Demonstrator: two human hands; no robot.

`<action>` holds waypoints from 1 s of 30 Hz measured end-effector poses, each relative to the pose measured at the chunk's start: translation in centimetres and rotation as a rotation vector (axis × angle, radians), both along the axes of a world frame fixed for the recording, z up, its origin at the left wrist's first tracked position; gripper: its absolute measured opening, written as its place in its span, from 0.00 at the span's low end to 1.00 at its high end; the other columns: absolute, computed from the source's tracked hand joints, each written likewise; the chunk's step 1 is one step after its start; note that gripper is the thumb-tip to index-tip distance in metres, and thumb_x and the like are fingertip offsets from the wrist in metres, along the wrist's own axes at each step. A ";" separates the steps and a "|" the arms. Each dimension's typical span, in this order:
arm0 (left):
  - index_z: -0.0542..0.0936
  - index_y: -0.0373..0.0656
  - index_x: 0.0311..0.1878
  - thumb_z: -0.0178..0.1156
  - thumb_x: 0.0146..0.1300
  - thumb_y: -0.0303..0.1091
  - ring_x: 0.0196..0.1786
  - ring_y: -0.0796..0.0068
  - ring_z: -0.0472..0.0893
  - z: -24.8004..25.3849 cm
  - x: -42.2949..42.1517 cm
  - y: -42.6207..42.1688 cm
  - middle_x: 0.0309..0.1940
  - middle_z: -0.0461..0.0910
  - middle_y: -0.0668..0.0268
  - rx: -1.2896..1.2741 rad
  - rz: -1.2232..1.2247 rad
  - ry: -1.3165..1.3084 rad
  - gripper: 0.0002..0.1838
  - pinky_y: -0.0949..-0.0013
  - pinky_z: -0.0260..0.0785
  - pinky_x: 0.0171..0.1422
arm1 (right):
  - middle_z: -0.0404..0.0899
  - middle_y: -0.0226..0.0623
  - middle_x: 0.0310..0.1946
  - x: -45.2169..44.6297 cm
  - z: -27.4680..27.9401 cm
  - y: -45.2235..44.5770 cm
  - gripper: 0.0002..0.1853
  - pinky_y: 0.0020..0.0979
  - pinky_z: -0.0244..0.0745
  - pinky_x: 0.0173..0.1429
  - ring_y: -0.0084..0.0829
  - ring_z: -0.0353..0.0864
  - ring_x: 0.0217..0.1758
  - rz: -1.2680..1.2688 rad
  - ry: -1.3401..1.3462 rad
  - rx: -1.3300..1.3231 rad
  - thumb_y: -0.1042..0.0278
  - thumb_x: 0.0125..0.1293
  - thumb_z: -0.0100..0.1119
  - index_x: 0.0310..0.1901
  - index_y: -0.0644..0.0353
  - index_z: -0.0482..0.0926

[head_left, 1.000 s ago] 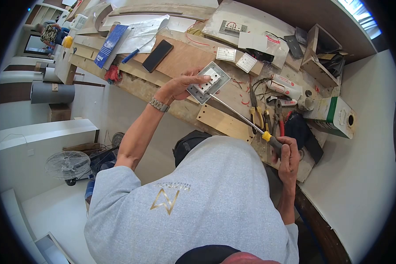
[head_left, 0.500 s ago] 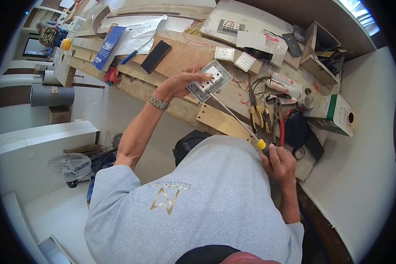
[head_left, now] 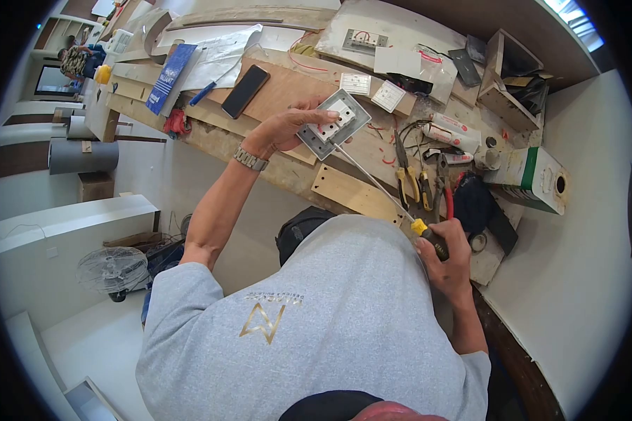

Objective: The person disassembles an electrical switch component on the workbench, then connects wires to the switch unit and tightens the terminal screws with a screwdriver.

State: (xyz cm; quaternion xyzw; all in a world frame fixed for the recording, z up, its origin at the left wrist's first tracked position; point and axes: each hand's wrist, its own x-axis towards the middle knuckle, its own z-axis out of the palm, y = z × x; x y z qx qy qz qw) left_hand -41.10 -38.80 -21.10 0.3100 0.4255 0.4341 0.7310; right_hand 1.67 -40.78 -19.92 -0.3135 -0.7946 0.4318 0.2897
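My left hand (head_left: pixel 288 129) is closed on a grey rectangular frame (head_left: pixel 357 120) with white socket modules (head_left: pixel 339 110) in it, the thumb pressed on the modules. My right hand (head_left: pixel 448 258) is wrapped round the dark and yellow handle of a long screwdriver (head_left: pixel 419 227). The thin shaft runs up and left, and its tip meets the lower edge of the frame; the exact contact point is too small to tell. A pale wooden piece with holes (head_left: pixel 357 194) lies below the frame on the workbench (head_left: pixel 288 167).
Pliers (head_left: pixel 406 173), white tubes (head_left: pixel 451 133) and a metal can (head_left: pixel 530 179) stand or lie at the right. A phone (head_left: pixel 246 91), a blue booklet (head_left: pixel 170 79) and white plates (head_left: pixel 387 96) lie beyond my hands. A person (head_left: pixel 81 60) is far off at the upper left.
My right hand has shifted slightly down and left since the first frame, and its fingers have changed their hold on the screwdriver handle. The frame stays in my left hand, nearly unmoved.
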 end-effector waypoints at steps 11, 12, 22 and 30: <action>0.67 0.29 0.76 0.68 0.73 0.38 0.56 0.60 0.91 -0.5 0.2 0.0 0.58 0.84 0.50 0.021 -0.024 0.003 0.36 0.66 0.87 0.57 | 0.80 0.33 0.40 1.2 -0.6 0.5 0.17 0.29 0.74 0.37 0.24 0.79 0.38 -0.129 0.199 -1.221 0.67 0.72 0.73 0.53 0.62 0.75; 0.68 0.29 0.75 0.69 0.72 0.39 0.56 0.61 0.91 -0.6 0.1 0.0 0.58 0.85 0.50 0.012 -0.005 0.024 0.36 0.66 0.86 0.57 | 0.79 0.33 0.41 1.1 -0.4 0.4 0.18 0.29 0.75 0.44 0.24 0.78 0.41 -0.091 0.124 -1.025 0.67 0.70 0.74 0.52 0.62 0.75; 0.72 0.30 0.73 0.66 0.68 0.35 0.54 0.58 0.91 -1.8 0.3 -1.0 0.57 0.86 0.52 -0.030 0.098 0.114 0.33 0.56 0.87 0.61 | 0.84 0.45 0.39 0.5 1.4 0.0 0.19 0.38 0.81 0.49 0.39 0.87 0.42 -0.046 -0.067 -0.232 0.63 0.67 0.77 0.50 0.63 0.78; 0.72 0.32 0.69 0.63 0.72 0.32 0.49 0.56 0.93 -1.2 1.3 -0.8 0.51 0.87 0.50 -0.015 0.048 -0.001 0.26 0.59 0.89 0.53 | 0.85 0.46 0.40 1.0 0.4 -0.5 0.17 0.40 0.83 0.43 0.45 0.88 0.39 -0.034 -0.082 0.050 0.63 0.70 0.75 0.50 0.67 0.80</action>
